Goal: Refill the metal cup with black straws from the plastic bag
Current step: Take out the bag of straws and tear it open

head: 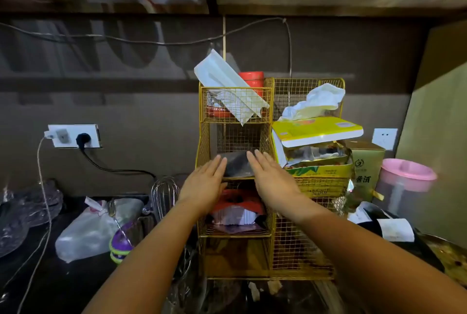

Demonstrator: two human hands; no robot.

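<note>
A dark plastic bag (237,163), apparently holding black straws, lies in the middle compartment of a yellow wire rack (271,237). My left hand (204,183) and my right hand (271,174) are stretched toward it, palms down, fingers straight. Each hand's fingertips sit at the bag's front edge, one on either side. Whether they touch the bag I cannot tell. Neither hand holds anything. No metal cup is in view.
The rack's top basket holds a white packet (227,86) and a red can (251,79). A yellow tissue box (316,131) lies to the right, a pink-lidded jug (404,179) further right. A whisk (164,194), a clear bag (91,232) and a wall socket (74,135) are to the left.
</note>
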